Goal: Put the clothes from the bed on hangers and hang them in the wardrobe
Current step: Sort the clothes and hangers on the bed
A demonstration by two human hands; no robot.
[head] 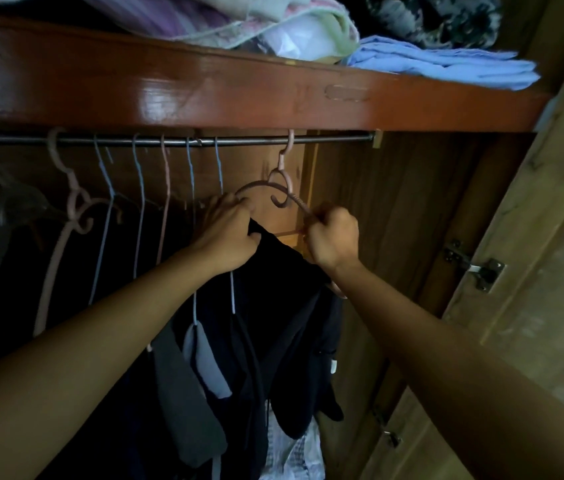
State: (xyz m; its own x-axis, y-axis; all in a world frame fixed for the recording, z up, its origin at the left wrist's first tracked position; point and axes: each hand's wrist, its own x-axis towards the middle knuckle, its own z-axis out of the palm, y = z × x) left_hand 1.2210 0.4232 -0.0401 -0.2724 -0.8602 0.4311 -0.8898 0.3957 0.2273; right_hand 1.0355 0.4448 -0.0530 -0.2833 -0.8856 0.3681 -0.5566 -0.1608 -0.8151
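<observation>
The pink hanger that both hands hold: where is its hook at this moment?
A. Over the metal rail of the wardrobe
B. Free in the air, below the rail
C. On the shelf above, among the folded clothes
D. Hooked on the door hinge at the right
A: the hook of the pink hanger sits over the metal rail, while the left hand and right hand grip its two shoulders, with the dark garment hanging below.

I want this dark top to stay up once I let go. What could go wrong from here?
1. The dark garment is still bunched under the left hand rather than spread along the pink hanger; it may slide off one arm on release.
2. The right hand grips the hanger's right arm; pulling could tip its hook off the rail.
3. The neighbouring blue wire hangers hang close and may snag.
</observation>
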